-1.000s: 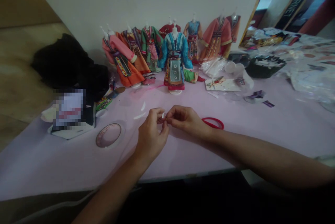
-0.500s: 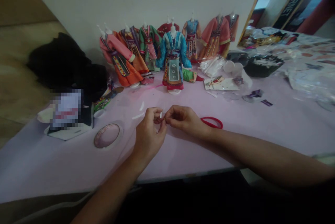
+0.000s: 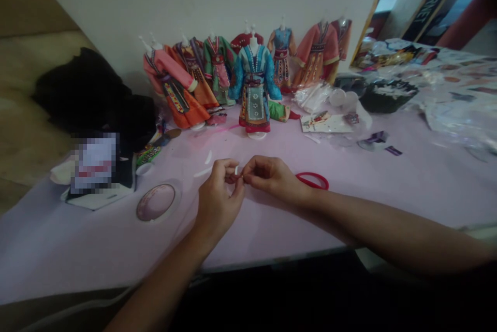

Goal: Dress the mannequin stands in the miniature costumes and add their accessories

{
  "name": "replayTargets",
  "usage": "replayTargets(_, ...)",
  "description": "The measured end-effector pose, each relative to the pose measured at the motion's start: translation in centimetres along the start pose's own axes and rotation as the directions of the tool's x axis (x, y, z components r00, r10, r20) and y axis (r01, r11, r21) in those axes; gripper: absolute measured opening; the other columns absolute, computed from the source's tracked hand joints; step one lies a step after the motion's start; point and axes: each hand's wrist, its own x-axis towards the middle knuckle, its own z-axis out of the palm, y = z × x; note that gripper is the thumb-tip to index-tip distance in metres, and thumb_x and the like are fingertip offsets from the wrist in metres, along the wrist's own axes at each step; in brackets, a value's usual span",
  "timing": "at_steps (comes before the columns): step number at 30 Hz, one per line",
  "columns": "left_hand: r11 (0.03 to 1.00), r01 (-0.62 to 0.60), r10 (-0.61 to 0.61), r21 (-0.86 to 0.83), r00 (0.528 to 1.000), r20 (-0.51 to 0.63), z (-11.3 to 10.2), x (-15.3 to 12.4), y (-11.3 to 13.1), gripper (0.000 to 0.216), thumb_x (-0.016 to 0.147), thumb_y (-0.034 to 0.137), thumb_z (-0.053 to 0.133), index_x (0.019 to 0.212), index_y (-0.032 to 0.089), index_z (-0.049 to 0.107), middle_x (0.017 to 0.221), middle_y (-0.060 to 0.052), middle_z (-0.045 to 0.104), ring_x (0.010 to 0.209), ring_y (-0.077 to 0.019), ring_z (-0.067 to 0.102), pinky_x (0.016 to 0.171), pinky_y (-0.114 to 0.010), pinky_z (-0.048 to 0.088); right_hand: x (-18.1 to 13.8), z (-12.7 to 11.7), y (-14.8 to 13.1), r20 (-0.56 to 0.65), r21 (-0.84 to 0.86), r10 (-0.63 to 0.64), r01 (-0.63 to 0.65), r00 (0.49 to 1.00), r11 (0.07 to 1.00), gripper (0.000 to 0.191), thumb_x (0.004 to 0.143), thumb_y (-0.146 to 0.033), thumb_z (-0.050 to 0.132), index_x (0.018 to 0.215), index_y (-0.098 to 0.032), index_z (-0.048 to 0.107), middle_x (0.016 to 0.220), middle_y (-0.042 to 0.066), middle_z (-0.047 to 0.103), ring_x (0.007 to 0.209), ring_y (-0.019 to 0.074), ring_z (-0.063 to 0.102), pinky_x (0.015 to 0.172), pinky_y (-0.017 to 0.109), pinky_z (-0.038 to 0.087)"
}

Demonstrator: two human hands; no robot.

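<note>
My left hand [image 3: 221,192] and my right hand [image 3: 269,177] meet fingertip to fingertip above the pink tabletop [image 3: 267,233]. Both are closed in a pinch around something tiny that I cannot make out. Just behind my right wrist lies a red ring-shaped handle or band [image 3: 325,183], partly covered by the arm. To the left of my left hand a roll of clear tape [image 3: 173,205] rests flat. Beyond my hands, a headless doll figure in a blue robe [image 3: 254,86] stands upright on a white base.
More robed doll figures [image 3: 173,83] line the wall. A black cloth heap [image 3: 93,94] lies at the left, near a blurred-out item [image 3: 95,163]. Toward the right are a printed card [image 3: 326,122], a dark bowl [image 3: 388,98] and clear plastic wrapping [image 3: 458,119].
The view has shifted slightly, so everything sits a little further left. My two hands keep the same pinch against each other.
</note>
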Motion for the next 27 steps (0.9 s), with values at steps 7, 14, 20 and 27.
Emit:
replayTargets(7, 1.0, 0.025, -0.025, -0.01, 1.0, 0.004, 0.15, 0.09, -0.18, 0.027, 0.084, 0.014, 0.062, 0.109, 0.022, 0.055, 0.09, -0.002, 0.07, 0.08, -0.0159, 0.07, 0.078, -0.033, 0.057, 0.03, 0.03, 0.0, 0.002, 0.018, 0.002, -0.002, 1.0, 1.0, 0.008, 0.082, -0.023, 0.068, 0.085, -0.017, 0.064, 0.079, 0.0, 0.064, 0.072, 0.0115, 0.056, 0.07, 0.028, 0.046)
replayTargets(14, 0.999, 0.036, -0.036, -0.02, 0.999, 0.014, 0.14, 0.09, -0.26, 0.026, 0.085, 0.016, 0.061, 0.11, 0.021, 0.055, 0.091, -0.003, 0.071, 0.082, -0.0166, 0.07, 0.079, -0.034, 0.057, 0.1, -0.03, -0.05, 0.0, 0.01, 0.013, -0.013, 1.0, 1.0, 0.009, 0.082, -0.024, 0.068, 0.085, -0.016, 0.065, 0.078, 0.0, 0.064, 0.071, 0.0109, 0.056, 0.068, 0.027, 0.045)
replayTargets(20, 0.999, 0.035, -0.034, -0.024, 0.999, 0.012, 0.09, 0.04, -0.33, 0.025, 0.086, 0.016, 0.061, 0.11, 0.022, 0.055, 0.092, -0.003, 0.071, 0.082, -0.0165, 0.071, 0.079, -0.033, 0.058, 0.09, -0.1, -0.17, -0.001, -0.005, 0.015, -0.015, 1.0, 1.0, 0.009, 0.083, -0.025, 0.068, 0.085, -0.017, 0.064, 0.079, 0.0, 0.064, 0.071, 0.0108, 0.056, 0.068, 0.028, 0.045)
replayTargets(27, 0.998, -0.016, 0.017, 0.056, 1.0, -0.014, 0.2, -0.09, -0.14, 0.025, 0.087, 0.016, 0.06, 0.111, 0.022, 0.055, 0.092, -0.002, 0.071, 0.081, -0.0171, 0.072, 0.077, -0.034, 0.058, 0.08, -0.05, -0.2, -0.012, 0.007, 0.016, -0.016, 1.0, 1.0, 0.012, 0.081, -0.027, 0.07, 0.085, -0.017, 0.063, 0.078, -0.001, 0.064, 0.071, 0.011, 0.056, 0.069, 0.028, 0.046)
